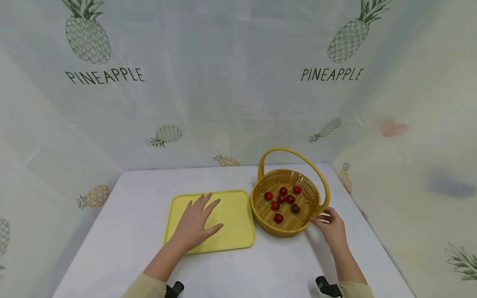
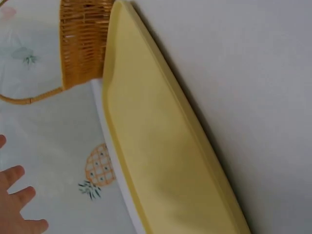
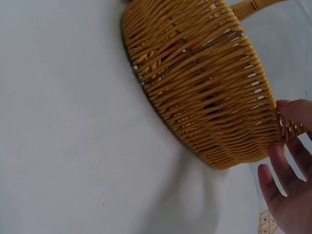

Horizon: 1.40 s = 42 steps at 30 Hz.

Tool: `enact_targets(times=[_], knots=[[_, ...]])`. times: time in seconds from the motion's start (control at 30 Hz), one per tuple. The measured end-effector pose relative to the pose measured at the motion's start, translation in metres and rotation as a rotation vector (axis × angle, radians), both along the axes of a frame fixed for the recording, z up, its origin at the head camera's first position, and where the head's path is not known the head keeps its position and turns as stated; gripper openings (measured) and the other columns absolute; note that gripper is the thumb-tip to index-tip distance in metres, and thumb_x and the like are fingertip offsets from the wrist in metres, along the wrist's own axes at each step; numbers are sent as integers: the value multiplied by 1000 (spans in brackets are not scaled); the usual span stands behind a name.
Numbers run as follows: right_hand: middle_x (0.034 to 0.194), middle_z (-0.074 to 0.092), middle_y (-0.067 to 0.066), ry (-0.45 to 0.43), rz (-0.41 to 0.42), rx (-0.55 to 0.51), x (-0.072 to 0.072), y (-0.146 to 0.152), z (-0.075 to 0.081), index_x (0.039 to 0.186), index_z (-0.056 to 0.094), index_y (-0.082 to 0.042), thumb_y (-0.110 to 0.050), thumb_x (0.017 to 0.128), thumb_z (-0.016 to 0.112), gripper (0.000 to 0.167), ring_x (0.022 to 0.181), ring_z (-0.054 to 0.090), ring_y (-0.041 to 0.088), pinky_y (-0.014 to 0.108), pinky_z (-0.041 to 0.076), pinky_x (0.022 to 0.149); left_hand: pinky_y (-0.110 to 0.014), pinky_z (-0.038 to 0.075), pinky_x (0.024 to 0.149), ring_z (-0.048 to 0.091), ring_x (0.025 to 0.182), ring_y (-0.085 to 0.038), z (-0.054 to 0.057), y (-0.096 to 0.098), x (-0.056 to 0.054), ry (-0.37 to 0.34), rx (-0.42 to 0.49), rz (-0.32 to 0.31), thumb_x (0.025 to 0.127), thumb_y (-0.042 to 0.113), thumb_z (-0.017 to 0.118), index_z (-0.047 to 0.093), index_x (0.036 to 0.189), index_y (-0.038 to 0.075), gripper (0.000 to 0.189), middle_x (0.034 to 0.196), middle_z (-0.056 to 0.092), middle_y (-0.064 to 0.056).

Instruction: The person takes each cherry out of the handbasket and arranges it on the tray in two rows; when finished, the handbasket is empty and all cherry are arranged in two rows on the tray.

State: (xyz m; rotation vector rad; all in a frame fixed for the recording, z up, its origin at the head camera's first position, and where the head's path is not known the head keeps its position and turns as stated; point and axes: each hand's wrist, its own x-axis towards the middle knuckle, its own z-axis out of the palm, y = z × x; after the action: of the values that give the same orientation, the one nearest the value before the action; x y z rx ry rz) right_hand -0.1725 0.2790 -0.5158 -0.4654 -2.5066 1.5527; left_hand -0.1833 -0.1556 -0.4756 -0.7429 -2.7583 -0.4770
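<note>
A yellow woven basket point(image 1: 258, 212) with a tall arched handle point(image 1: 294, 152) stands at the back right of the table. Several small round fruits point(image 1: 278, 218), red to dark red, lie inside it. My right hand point(image 1: 333, 229) pinches the foot of the handle at the rim's right side, thumb and forefinger around it in the right wrist view. Over the pale yellow tray point(image 1: 238, 231), left of the basket, my left hand point(image 1: 195, 223) hovers with fingers spread and nothing in it. The left wrist view catches only some of its fingertips point(image 2: 22, 195).
The white table point(image 1: 123, 231) carries the tray and basket side by side, almost touching. Behind and beside it hangs a pale curtain point(image 1: 231, 82) with pineapple prints. A dark wrist mount sits at each sleeve.
</note>
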Motion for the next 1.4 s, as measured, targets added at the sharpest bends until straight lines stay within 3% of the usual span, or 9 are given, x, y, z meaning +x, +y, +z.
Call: enact_targets(times=[0.3, 0.4, 0.53, 0.73, 0.87, 1.03, 1.2, 1.4], knots=[[128, 51, 19, -103, -48, 6, 0, 10, 5, 136, 48, -2, -22, 88, 74, 58, 109, 54, 31, 16, 45, 69, -58, 25, 109, 29, 141, -31, 11, 48, -12, -74, 19, -58, 91, 56, 60, 42, 149, 20, 70, 154, 33, -8], [124, 54, 21, -149, -48, 4, 0, 14, 6, 136, 48, 0, -27, 88, 74, 61, 108, 52, 31, 25, 45, 75, -57, 25, 109, 29, 141, -29, 13, 63, -17, -99, 20, -74, 92, 56, 58, 41, 149, 21, 70, 154, 33, -7], [129, 50, 23, -183, -44, -28, 1, 16, 5, 136, 48, 2, -29, 89, 72, 61, 113, 50, 34, 37, 45, 82, -54, 26, 110, 29, 141, -25, 13, 82, -21, -128, 19, -93, 92, 55, 58, 41, 149, 21, 68, 155, 32, -6], [133, 49, 24, -195, -60, -41, 5, 13, 1, 135, 49, 2, -26, 89, 72, 58, 114, 51, 33, 21, 46, 72, -48, 31, 109, 35, 138, -25, 12, 105, -25, -163, 44, -131, 93, 52, 59, 44, 147, 20, 64, 154, 33, -4], [134, 48, 25, -210, -66, -66, 4, 11, 2, 138, 47, 2, -29, 89, 73, 64, 116, 46, 33, 20, 45, 71, -44, 35, 107, 37, 137, -23, 15, 117, -29, -201, 74, -146, 92, 47, 64, 43, 147, 24, 64, 154, 34, -2], [134, 48, 24, -219, -62, -75, 2, 7, 5, 139, 46, 1, -29, 89, 73, 65, 118, 45, 33, 23, 47, 75, -38, 38, 105, 44, 131, -20, 20, 128, -35, -229, 92, -175, 91, 39, 69, 46, 145, 21, 62, 144, 46, -2], [127, 53, 24, -212, -53, -94, -2, 2, 8, 139, 46, 3, -26, 87, 75, 66, 103, 57, 25, 26, 53, 75, -35, 40, 103, 49, 126, -19, 24, 137, -41, -302, 99, -190, 92, 37, 68, 52, 141, 17, 55, 136, 54, -1], [114, 60, 20, -188, -45, -238, -6, -4, 9, 140, 41, 5, -13, 87, 75, 66, 80, 67, 14, 33, 57, 73, -33, 41, 101, 50, 125, -16, 23, 150, -53, -398, 109, -195, 92, 39, 68, 56, 138, 21, 51, 135, 56, 1]])
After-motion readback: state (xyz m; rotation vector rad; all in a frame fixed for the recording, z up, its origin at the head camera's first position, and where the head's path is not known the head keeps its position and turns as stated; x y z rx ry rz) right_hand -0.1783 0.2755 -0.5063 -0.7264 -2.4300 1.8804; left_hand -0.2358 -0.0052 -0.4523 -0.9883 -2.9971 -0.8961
